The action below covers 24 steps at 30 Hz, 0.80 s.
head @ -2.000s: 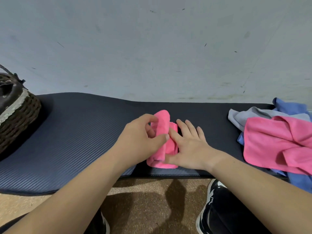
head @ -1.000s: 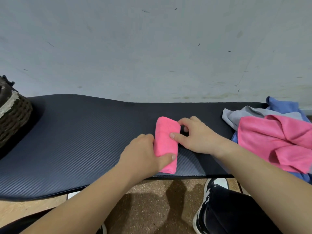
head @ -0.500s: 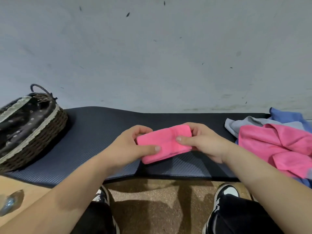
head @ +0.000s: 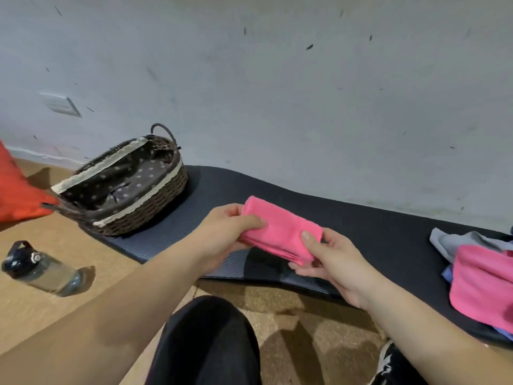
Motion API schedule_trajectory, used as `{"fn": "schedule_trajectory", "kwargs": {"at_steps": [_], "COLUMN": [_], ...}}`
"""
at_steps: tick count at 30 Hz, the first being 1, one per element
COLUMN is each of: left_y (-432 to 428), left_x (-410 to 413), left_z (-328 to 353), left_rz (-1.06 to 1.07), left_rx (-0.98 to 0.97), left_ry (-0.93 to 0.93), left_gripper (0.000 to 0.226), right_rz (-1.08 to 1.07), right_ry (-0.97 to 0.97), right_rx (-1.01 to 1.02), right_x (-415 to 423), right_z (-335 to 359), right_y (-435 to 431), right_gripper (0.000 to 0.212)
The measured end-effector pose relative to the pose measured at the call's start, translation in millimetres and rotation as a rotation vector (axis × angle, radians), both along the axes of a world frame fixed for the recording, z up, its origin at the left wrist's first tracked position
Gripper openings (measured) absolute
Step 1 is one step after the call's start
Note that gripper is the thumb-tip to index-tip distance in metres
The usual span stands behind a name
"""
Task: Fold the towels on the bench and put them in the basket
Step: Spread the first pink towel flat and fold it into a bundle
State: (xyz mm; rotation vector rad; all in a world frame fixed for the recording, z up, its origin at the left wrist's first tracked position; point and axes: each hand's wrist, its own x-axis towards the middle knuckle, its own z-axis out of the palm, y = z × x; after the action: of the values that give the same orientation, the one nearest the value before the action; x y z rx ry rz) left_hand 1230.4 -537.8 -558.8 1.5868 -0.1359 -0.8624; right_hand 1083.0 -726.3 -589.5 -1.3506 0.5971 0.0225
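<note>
Up off the counter (head: 374, 226) comes the folded pink towel (head: 280, 234) — left grip (head: 222, 234) and right grip (head: 330, 262) pinching its ends — basket (head: 147, 215) next, ten o'clock.

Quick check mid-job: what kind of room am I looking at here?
Probably a gym or exercise corner, though I can't be sure: a long padded bench against a scuffed bare wall, a water bottle lying on the floor, and small towels piled at the bench's end.
</note>
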Motion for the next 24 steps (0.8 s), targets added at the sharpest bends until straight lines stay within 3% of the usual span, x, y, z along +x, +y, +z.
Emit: {"fn": "schedule_trajectory", "kwargs": {"at_steps": [7,16,21,24], "left_y": [50,130,147,141], "left_x": [96,239,276,287], "left_z": [33,65,36,10], "left_rz": [0.155,0.624,0.593,0.576], "left_rx": [0.026,0.1,0.186,0.153], "left_ry": [-0.3,-0.515,-0.476,-0.392], "left_gripper": [0.022,0.045,0.051,0.036], "right_rz": [0.045,0.119,0.125,0.128], "right_ry": [0.171,0.086,0.054,0.064], "right_rx": [-0.226,-0.3,-0.303,-0.314], "right_x": [118,251,282,287], "right_z": [19,60,61,58], "right_y": [56,138,160,160], "right_gripper": [0.033,0.032,0.019,0.018]}}
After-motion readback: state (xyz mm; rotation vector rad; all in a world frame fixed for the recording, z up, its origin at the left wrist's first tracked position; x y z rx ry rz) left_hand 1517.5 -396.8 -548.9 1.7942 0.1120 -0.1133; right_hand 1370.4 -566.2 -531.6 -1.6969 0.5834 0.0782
